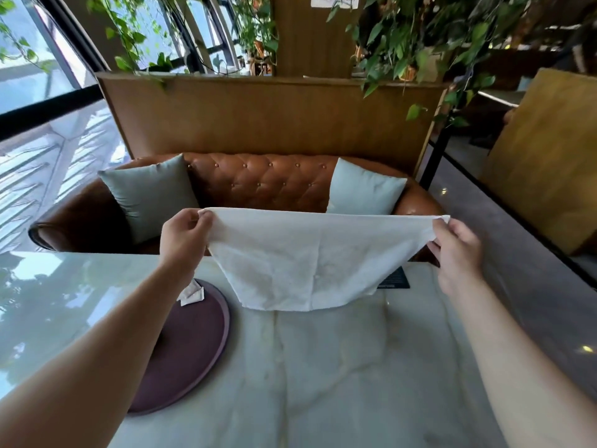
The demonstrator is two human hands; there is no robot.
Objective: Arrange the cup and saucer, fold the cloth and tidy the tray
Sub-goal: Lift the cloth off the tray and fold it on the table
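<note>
Two hands are working here: left hand (185,232) and right hand (457,250) are pinching the cloth's (310,263) top corners, stretching it taut for folding

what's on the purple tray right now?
On the purple tray only a small folded white packet shows, near its far edge. The left forearm covers part of the tray, so anything under it is hidden. No cup or saucer visible.

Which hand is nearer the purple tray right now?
Left. The left hand pinches the cloth corner just above and beyond the tray. The right hand pinches the opposite corner, far across the table on the tray's right.
</note>
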